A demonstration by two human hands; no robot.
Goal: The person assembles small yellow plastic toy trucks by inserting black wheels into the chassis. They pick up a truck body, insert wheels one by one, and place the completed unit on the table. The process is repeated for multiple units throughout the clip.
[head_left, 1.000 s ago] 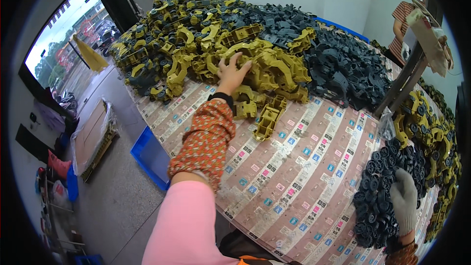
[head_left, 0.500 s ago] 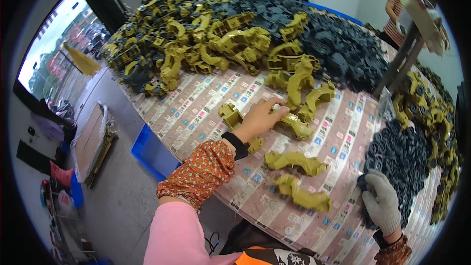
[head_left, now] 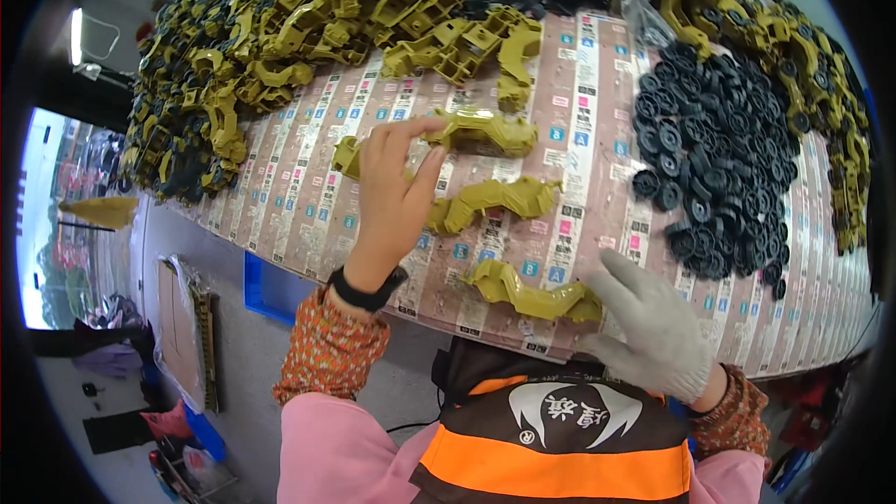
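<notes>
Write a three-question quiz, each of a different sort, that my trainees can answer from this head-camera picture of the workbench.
1. True or false: the right hand wears a pale knit glove.
2. Multiple choice: what does the bare left hand touch? A) a black round part B) an olive-yellow plastic part C) the blue bin
3. Fill in: the pile of black round parts lies to the person's ____ of the three loose yellow parts.

Key
1. True; its fingers rest on the nearest yellow part.
2. B; the fingertips meet the farthest loose yellow part.
3. Right; the middle yellow part lies between the hands on the label-covered table.
</notes>
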